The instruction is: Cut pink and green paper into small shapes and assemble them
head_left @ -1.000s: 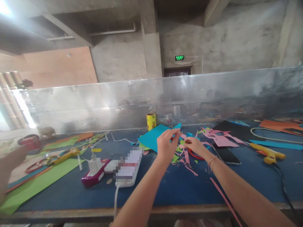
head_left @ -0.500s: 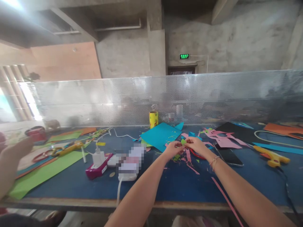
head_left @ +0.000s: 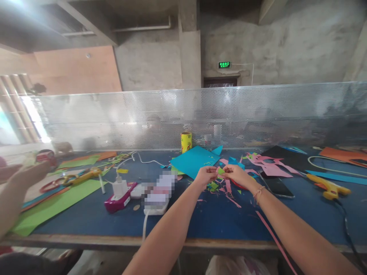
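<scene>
A small piece of green paper is pinched between my two hands, above the blue table. My left hand grips its left side, where a bit of pink shows at the fingertips. On the other side my right hand has thumb and finger closed on it. Below lie green and pink paper scraps. A red-handled tool, partly hidden, rests under my right hand. Behind my left hand is a sheet of blue paper.
A yellow can stands by the perforated metal screen. To the right are a black phone and a yellow glue gun. Leftward sit a magenta power strip, a pixelated phone and green paper. Another person's arm reaches in.
The green piece has turned between my fingers and now shows a more angular outline with pink beside it. The other person's hand at the left has shifted slightly right.
</scene>
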`<state>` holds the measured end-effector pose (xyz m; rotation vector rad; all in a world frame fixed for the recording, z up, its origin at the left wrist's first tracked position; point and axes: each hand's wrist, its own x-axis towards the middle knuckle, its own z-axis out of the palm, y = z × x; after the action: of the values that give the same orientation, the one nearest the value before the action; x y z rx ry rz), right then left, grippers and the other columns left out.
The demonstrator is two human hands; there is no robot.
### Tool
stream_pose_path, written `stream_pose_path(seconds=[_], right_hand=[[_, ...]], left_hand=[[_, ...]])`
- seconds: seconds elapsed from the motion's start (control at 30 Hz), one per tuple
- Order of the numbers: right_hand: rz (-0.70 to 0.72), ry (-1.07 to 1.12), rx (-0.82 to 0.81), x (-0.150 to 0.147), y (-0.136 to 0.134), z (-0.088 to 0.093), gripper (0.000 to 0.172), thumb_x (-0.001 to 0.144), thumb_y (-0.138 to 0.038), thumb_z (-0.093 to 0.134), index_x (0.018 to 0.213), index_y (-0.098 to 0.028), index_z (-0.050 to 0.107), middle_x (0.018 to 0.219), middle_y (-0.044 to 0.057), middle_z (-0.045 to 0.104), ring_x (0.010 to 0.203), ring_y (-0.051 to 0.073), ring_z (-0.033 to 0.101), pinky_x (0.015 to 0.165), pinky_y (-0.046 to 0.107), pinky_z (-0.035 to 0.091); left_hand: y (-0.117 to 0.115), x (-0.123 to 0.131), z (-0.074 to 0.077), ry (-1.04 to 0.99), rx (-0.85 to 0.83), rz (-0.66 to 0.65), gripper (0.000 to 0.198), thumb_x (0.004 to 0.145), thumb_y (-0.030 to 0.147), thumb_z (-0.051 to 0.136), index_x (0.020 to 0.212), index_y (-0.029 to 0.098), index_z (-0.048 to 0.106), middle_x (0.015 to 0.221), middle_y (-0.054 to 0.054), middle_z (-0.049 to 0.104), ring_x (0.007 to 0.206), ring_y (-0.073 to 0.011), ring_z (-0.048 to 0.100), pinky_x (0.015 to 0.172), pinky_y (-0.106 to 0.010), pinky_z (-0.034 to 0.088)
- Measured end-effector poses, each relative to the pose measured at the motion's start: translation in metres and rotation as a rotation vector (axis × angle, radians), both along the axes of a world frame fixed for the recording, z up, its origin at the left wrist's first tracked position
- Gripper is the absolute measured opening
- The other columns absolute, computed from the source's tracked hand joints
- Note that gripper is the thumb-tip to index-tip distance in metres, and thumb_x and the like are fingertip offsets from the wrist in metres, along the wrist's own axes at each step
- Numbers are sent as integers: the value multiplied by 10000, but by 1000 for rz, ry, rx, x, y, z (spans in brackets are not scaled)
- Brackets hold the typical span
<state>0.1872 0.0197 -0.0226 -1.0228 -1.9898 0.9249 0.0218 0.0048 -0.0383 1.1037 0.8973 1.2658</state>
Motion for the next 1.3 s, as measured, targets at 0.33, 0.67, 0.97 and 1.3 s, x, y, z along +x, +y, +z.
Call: stream_pose_path(seconds=[0.33, 0.67, 0.97, 1.3], right_hand=[[-74, -126, 141, 0, -1, 3, 238, 734, -378, 549, 728, -151, 619, 676, 41, 618, 620, 146, 552, 599, 266, 421], [-71, -59, 152, -2, 7, -5, 165, 706, -226, 541, 823, -153, 633, 812, 62, 662, 749, 167, 604, 694, 291, 455], [-37, -58, 136, -4, 5, -4, 139, 701, -255, 562, 793, -162, 608, 791, 56, 656, 735, 171, 607, 674, 294, 466], [-22, -145, 186, -3, -1, 1, 167, 730, -260, 513, 802, -163, 628, 759, 52, 648, 672, 159, 578, 618, 273, 429]], left_hand=[[-2, 1, 0, 118, 69, 47, 165, 628, 213, 708, 689, 126, 582, 562, -3, 602, 537, -94, 579, 579, -227, 481], [0, 4, -1, 103, 54, 75, 178, 639, 176, 703, 665, 133, 532, 603, -15, 626, 606, -132, 630, 636, -267, 510], [2, 3, -2, 110, 69, 68, 276, 607, 329, 733, 716, 113, 601, 627, -46, 644, 604, -135, 626, 641, -270, 515], [0, 4, -1, 92, 50, 78, 269, 615, 364, 718, 690, 113, 656, 586, -33, 630, 564, -125, 605, 623, -256, 512]])
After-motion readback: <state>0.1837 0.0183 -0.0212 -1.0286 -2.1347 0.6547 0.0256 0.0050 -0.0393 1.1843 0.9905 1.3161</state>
